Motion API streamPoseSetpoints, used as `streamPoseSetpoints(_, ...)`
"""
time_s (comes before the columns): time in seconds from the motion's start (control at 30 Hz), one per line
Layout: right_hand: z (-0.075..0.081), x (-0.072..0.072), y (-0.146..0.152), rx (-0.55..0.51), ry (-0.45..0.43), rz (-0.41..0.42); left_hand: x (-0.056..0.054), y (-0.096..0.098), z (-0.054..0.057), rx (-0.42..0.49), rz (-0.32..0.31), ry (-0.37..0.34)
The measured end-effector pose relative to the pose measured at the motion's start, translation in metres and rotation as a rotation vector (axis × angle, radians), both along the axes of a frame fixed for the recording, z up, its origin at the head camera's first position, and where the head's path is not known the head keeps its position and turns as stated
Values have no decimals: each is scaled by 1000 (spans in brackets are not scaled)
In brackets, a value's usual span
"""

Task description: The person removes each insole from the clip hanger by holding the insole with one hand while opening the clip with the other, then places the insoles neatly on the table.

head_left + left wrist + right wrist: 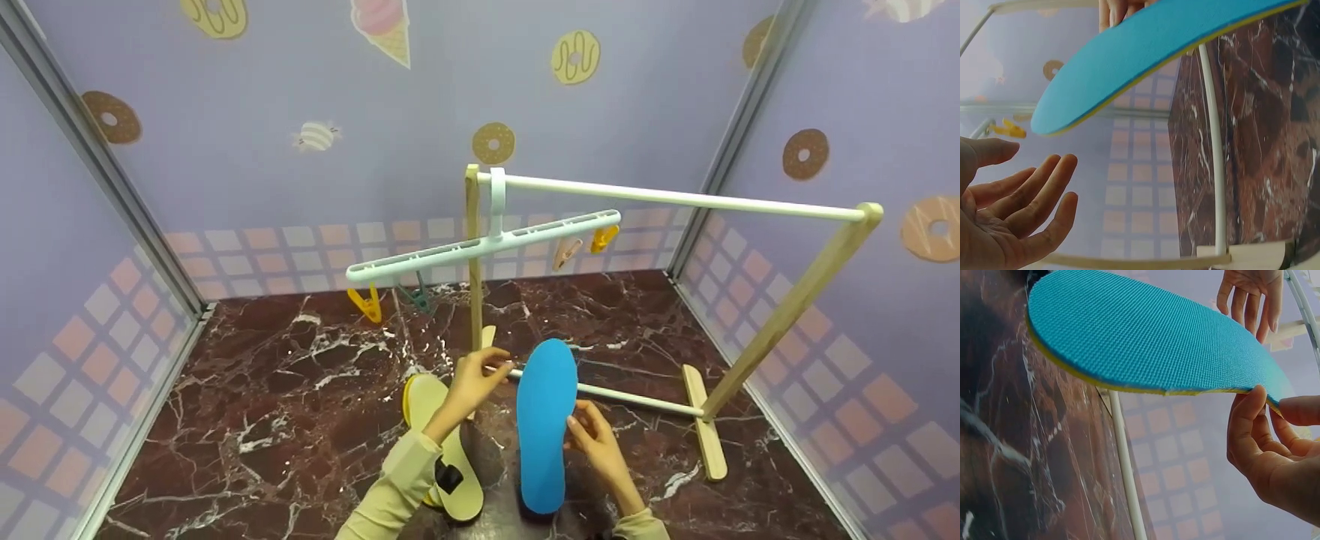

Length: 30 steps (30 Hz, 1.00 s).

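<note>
A blue insole (546, 420) with a yellow underside is held upright above the tabletop. My right hand (600, 442) pinches its right edge between thumb and fingers, as the right wrist view shows at the insole's edge (1145, 337). Left of the insole, my left hand (478, 379) is apart from it, fingers loosely bent and holding nothing. The left wrist view shows that hand (1022, 214) below the insole's rounded end (1072, 107). Under my left forearm lie pale yellow insoles (461, 480), one over another, with a small black piece (448, 478) against them.
A wooden rack (795, 307) with a white top bar (675, 196) stands behind and right. From it hangs a pale hanger (495, 244) with yellow clips (366, 304), a green clip (417, 294) and a pink clip (568, 255). Patterned walls enclose the marbled table (247, 420).
</note>
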State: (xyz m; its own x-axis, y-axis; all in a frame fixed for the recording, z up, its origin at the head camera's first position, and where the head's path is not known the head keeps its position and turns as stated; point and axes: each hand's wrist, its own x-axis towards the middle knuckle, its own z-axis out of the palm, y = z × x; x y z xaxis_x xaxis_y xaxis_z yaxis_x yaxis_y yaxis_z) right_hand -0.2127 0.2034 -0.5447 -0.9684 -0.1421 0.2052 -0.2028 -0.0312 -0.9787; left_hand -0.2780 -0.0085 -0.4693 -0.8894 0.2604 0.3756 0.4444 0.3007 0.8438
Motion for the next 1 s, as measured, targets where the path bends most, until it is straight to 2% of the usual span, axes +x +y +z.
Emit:
streamPoseSetpoints(0.23, -3, -1, -12, 2, -43, 27, -2, -21, -1, 8, 39, -13)
streamPoseSetpoints(0.4, -3, -1, -25, -12, -68, 46, -5, -34, -4, 64, 58, -20)
streamPoseSetpoints(0.6, -3, -4, -39, -14, -39, 88, -9, -45, -7, 55, 132, -27)
streamPoseSetpoints(0.73, -3, -6, -48, -8, -8, 125, -10, -53, -8, 47, 182, 5)
streamPoseSetpoints(0.83, -3, -7, -56, 12, -37, 115, -11, -60, -10, 38, 227, 26)
streamPoseSetpoints(1.0, 2, -6, -67, 72, -91, 84, -12, -69, -11, 18, 303, 7)
